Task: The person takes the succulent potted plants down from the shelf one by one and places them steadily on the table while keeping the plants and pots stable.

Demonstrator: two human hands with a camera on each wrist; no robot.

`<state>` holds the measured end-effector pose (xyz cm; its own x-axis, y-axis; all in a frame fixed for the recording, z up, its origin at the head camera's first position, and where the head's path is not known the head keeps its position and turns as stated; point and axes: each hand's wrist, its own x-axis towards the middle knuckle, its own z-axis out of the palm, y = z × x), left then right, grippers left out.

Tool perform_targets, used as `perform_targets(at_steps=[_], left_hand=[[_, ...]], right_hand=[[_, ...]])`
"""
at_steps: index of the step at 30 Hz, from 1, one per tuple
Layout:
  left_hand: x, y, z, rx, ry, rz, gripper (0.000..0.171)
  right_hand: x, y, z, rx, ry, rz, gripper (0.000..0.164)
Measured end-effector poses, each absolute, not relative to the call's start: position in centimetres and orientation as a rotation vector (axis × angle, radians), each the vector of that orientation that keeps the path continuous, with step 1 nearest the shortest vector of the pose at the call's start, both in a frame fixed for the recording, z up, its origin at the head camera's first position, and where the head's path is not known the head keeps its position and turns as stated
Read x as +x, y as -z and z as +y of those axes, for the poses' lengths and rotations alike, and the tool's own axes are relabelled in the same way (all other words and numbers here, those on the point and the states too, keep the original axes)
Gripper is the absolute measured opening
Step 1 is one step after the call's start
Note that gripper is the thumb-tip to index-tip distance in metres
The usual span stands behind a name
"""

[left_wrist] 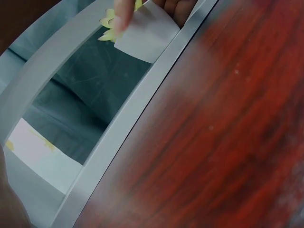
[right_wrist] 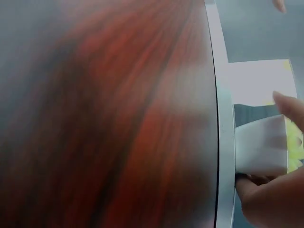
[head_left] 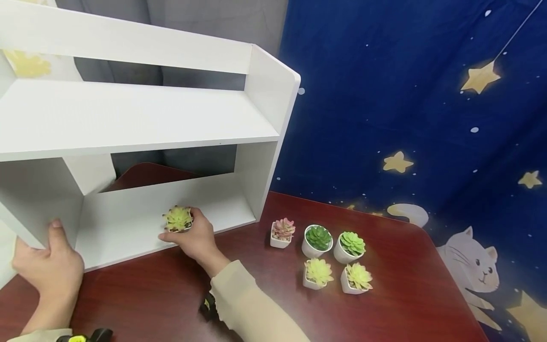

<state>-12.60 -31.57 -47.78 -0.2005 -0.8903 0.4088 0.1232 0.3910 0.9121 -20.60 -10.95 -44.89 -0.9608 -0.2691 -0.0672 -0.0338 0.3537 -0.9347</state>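
My right hand [head_left: 196, 237] is at a yellow-green potted succulent [head_left: 178, 218], thumb in front and fingers behind its white pot. The pot's base appears to rest on the lower board [head_left: 115, 228] of a white shelf unit, near the front edge; both wrist views show the pot [left_wrist: 148, 33] [right_wrist: 261, 147] close up. At the left, my left hand [head_left: 53, 266] grips the front edge of an upright panel [head_left: 47, 194] of the shelf, thumb on its inner face. Its other fingers are partly hidden behind the panel.
On the dark red table [head_left: 406, 308], right of the shelf, stand several potted succulents: a pink one [head_left: 282, 232], a dark green one [head_left: 318, 238], a bright green one [head_left: 351, 244] and yellow ones [head_left: 318, 273]. A blue starry curtain [head_left: 363, 95] hangs behind.
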Motion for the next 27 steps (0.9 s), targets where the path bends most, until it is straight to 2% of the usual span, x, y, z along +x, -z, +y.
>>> perform_targets(at_steps=[11,27], left_hand=[[-12.6,47.6,-31.3,0.738,1.102,-1.468,0.026],[-12.6,47.8,-31.6,0.746,1.084,-1.465,0.025]], right_hand=[[-20.3,44.3,-11.2,-0.311,1.413,2.575,0.067],[-19.0,43.1,-9.0,-0.352,1.576,2.549,0.062]])
